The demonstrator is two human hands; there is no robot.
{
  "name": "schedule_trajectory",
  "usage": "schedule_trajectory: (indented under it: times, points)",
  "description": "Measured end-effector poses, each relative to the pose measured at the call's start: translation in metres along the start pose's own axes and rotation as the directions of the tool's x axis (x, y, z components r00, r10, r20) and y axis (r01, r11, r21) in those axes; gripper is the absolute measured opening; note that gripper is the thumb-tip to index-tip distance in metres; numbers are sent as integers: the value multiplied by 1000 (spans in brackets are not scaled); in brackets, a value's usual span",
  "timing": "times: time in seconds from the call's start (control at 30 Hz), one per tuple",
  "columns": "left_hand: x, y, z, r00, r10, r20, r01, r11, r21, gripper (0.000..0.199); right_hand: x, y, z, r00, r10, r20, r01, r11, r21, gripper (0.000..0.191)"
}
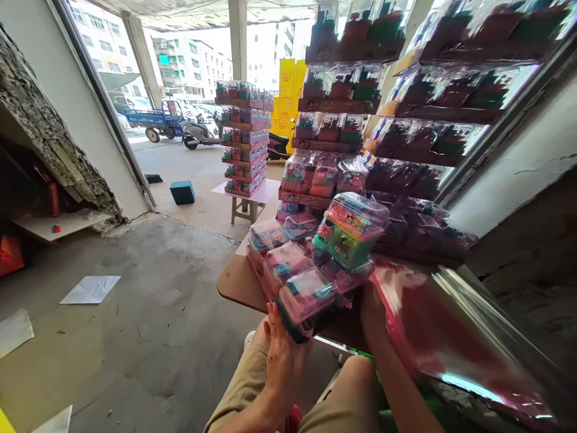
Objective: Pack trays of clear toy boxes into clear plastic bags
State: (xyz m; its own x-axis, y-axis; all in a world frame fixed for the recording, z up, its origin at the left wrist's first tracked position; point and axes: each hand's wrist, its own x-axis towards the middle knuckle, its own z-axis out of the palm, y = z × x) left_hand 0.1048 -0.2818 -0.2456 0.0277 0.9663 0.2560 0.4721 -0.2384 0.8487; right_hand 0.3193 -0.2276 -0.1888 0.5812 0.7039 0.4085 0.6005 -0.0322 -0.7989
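A display tray (pixel 258 269) of clear-lidded plastic boxes sits on a brown board (pixel 237 282) before my knees. The boxes have pink, teal and green parts, and their contents are blurred behind the plastic. One green-bottomed box (pixel 351 231) rests tilted on top of the others. My left hand (pixel 277 349) is closed against the near left corner of the tray, fingers together and pointing up. At the tray's right side is my right hand (pixel 373 310), in shadow; its fingers are hidden between the tray and a shiny pink plastic film (pixel 433 325).
Tall stacks of filled trays (pixel 336 90) rise behind the board and to the right. Another stack (pixel 246 141) stands on a stool (pixel 243 210). A blue-green block (pixel 183 192) and a paper sheet (pixel 90 290) lie on the floor. Yellow cartons (pixel 286 102) and a scooter (pixel 198 135) are outside.
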Motion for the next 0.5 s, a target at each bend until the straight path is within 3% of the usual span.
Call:
schedule_trajectory:
  times: [0.1, 0.23, 0.33, 0.43, 0.5]
  points:
    - [12, -20, -20, 997, 51, -56, -50, 999, 11, 78, -32, -9, 3, 997, 73, -34, -73, 997, -1, 57]
    - [36, -46, -67, 993, 105, -60, -104, 995, 9, 56, -85, -28, 0, 988, 148, -32, -145, 987, 72, 54]
    - [60, -55, -102, 994, 109, -30, -109, 994, -26, 51, -121, -34, -3, 973, 212, 91, -224, 963, 151, 48]
    - [75, -52, -119, 998, 35, -56, -38, 998, -49, 46, -125, -31, -3, 955, 237, 177, -272, 940, 207, 47]
    - [69, -43, -116, 986, -51, -161, 43, 998, -53, 49, -99, -27, 0, 966, 241, 91, -256, 929, 266, 49]
